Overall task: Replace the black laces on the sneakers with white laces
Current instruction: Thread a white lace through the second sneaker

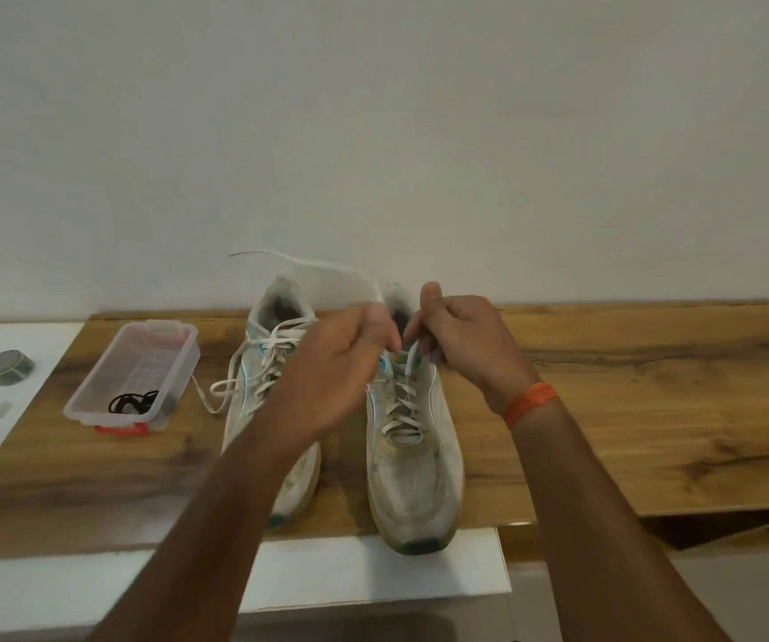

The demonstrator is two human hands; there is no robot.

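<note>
2 sneakers on wood worktop (604,410), both w/ white laces: left sneaker (276,363), right sneaker (412,456). Left hand (336,377) & right hand (470,345) each pinch right sneaker's white lace (412,359). 1 clear tub (134,377) holds black laces (134,403). No legible writing.

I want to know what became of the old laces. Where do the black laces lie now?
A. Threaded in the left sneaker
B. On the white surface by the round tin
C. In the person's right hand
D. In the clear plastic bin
D: the black laces lie coiled in the clear plastic bin left of the sneakers, both of which carry white laces.
</note>
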